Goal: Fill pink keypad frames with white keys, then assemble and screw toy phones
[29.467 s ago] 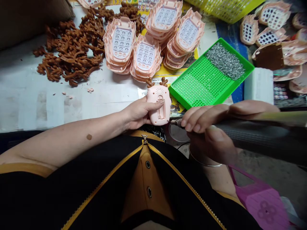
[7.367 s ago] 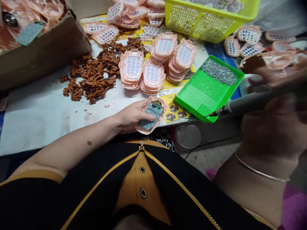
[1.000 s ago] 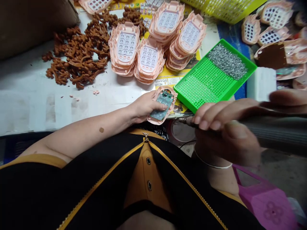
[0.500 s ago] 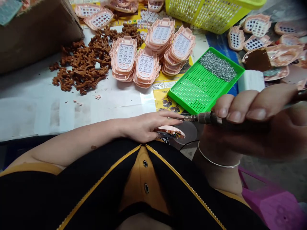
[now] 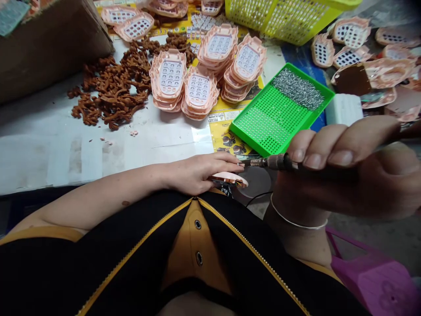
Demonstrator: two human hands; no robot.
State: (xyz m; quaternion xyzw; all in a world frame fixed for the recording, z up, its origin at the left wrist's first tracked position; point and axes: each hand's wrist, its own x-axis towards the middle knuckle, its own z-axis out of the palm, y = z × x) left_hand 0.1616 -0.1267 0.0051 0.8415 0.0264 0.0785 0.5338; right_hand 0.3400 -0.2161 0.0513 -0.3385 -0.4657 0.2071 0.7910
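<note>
My left hand (image 5: pixel 200 172) grips a pink-and-brown plastic piece (image 5: pixel 229 177) with wires and dark parts showing on its underside, close to my body. Its fingers point right. My right hand (image 5: pixel 342 162), blurred in part, is wrapped round a dark power screwdriver (image 5: pixel 278 161). The tool lies level, its tip at the fingertips of my left hand. Just beyond the tool sits a green perforated tray (image 5: pixel 269 125), with a heap of silver screws (image 5: pixel 297 90) at its far end.
Stacked pink shells (image 5: pixel 199 90) stand mid-table, left of the tray. Brown plastic parts (image 5: pixel 115 87) are heaped beside a cardboard box (image 5: pixel 55 48). A yellow basket (image 5: pixel 279 19) is at the back. More shells (image 5: pixel 351 35) lie right. A purple stool (image 5: pixel 378 281) stands lower right.
The tool and my right hand have shifted slightly left. The held piece and the fingers of my left hand have also moved a little left. Both grips remain the same.
</note>
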